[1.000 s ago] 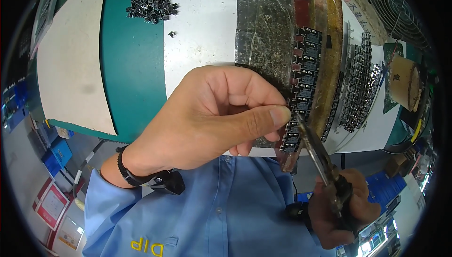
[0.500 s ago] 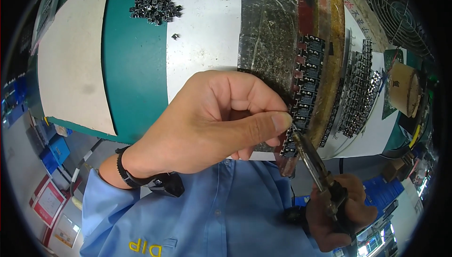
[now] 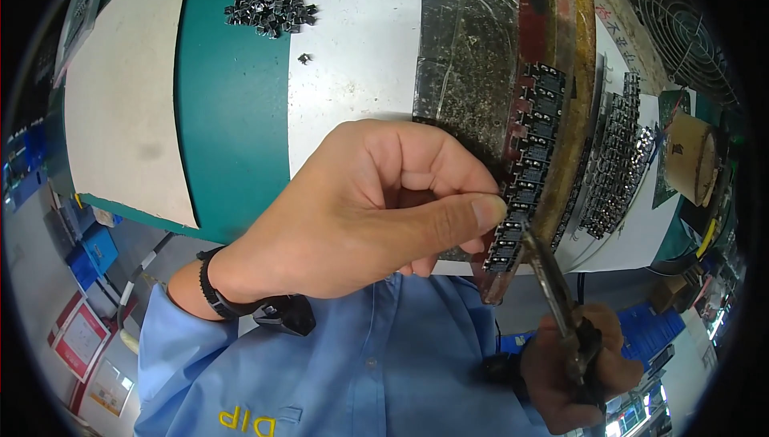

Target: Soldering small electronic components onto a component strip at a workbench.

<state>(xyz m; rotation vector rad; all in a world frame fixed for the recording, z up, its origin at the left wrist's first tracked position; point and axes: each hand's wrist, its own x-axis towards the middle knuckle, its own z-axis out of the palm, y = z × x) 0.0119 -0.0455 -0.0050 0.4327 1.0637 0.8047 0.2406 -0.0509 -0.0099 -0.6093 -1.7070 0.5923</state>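
A strip of small dark circuit boards [image 3: 538, 136] lies lengthwise along a dark red and yellow-brown fixture [image 3: 578, 108]. My left hand [image 3: 384, 205] is closed, thumb and index finger pinched at the strip's left edge. Whatever sits between those fingertips is hidden. To the right and nearer my body, my right hand [image 3: 613, 349] grips the dark handle of a soldering iron [image 3: 553, 277]. Its long metal shaft slants up and left, the tip close to the boards just right of my left thumb. I cannot tell whether the tip touches them.
On the green mat [image 3: 232, 116] lies a heap of small black parts [image 3: 268, 4], with a single loose part [image 3: 304, 59] nearby. Several finished-looking board strips [image 3: 615, 157] lie right of the fixture. A fan grille [image 3: 681, 28] and a round tan block [image 3: 689, 157] stand at far right.
The iron's tip has shifted slightly right, away from my left fingertips. The fixture, board strip and my left hand's fingertips appear a little further right in the picture.
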